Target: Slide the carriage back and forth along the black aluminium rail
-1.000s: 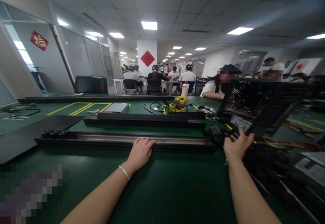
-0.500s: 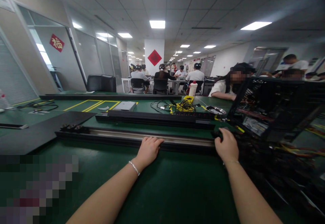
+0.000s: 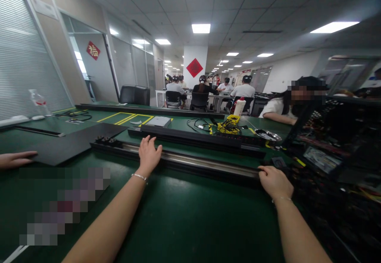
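Note:
A long black rail point(image 3: 208, 163) with a shiny metal strip along its channel lies across the green table. My left hand point(image 3: 149, 153) is over its left part, fingers apart and lifted; whether the palm touches the rail I cannot tell. Around the rail's right end my right hand point(image 3: 275, 181) is closed, its fingertips partly hidden. Small dark fittings point(image 3: 105, 140) sit at the rail's left end. Just behind lies a second black rail point(image 3: 196, 140), roughly parallel.
Another person's hand point(image 3: 16, 159) rests beside a flat black panel point(image 3: 74, 142) on the left. An open computer case point(image 3: 336, 136) stands on the right near a metal dish point(image 3: 268, 135). Tangled cables fill a yellow holder point(image 3: 233, 122). Further back is a grey box point(image 3: 159, 121).
My left hand has slid left along the rail and spread its fingers. My right hand stays at the right end. The view has turned left, and another person's hand now shows at the left edge.

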Motion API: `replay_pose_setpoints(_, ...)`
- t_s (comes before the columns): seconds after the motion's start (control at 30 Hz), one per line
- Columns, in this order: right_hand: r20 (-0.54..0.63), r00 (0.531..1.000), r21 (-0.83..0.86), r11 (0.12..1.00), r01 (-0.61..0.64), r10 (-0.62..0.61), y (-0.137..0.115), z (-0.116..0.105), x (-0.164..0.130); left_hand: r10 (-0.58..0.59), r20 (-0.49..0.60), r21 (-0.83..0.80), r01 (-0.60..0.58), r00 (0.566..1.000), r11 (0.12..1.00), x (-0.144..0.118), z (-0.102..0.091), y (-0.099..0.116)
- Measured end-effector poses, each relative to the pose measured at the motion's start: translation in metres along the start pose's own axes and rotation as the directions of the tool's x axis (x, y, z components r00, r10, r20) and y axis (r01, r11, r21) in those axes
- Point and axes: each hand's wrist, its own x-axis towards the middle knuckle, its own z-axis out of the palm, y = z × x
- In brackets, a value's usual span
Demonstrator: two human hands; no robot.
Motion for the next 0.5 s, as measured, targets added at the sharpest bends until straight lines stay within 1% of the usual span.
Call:
replay_pose_setpoints(0.07,0.015,1.0,-0.001,1.0,0.016,-0.016,0.006,0.001,0.003,-0.125,-0.056,0.028,0.126,0.991,0.992,0.007,-0.009,-0.023)
replay_pose_setpoints(0.13,0.022,1.0,0.003,1.0,0.014,-0.014,0.011,0.001,0.004,-0.252,-0.112,0.044,0.259,0.961,0.965,0.014,-0.016,-0.046)
replay_pose_setpoints(0.17,0.024,1.0,0.003,1.0,0.008,-0.008,0.012,0.001,0.005,-0.362,-0.128,0.044,0.37,0.923,0.928,0.018,-0.019,-0.057)
replay_pose_setpoints(0.2,0.023,1.0,0.004,1.0,0.002,-0.002,0.013,0.001,0.004,-0.444,-0.132,0.049,0.453,0.886,0.89,0.022,-0.021,-0.068)
replay_pose_setpoints(0.27,0.014,1.0,0.005,1.0,-0.006,0.006,0.012,0.001,0.003,-0.534,-0.141,0.063,0.546,0.834,0.835,0.03,-0.023,-0.087)
replay_pose_setpoints(0.3,0.006,1.0,0.008,1.0,-0.007,0.007,0.011,0.001,0.003,-0.555,-0.137,0.075,0.567,0.821,0.82,0.034,-0.023,-0.094)
replay_pose_setpoints(0.37,-0.012,1.0,0.015,1.0,-0.005,0.005,0.01,0.001,0.001,-0.568,-0.109,0.075,0.576,0.816,0.814,0.039,-0.023,-0.104)
replay_pose_setpoints(0.43,-0.022,1.0,0.022,1.0,-0.006,0.006,0.009,0.001,0.0,-0.554,-0.073,0.077,0.558,0.83,0.826,0.042,-0.021,-0.108)
replay_pose_setpoints(0.5,-0.023,1.0,0.025,1.0,-0.004,0.005,0.009,0.0,-0.001,-0.557,-0.072,0.087,0.561,0.827,0.823,0.043,-0.019,-0.109)
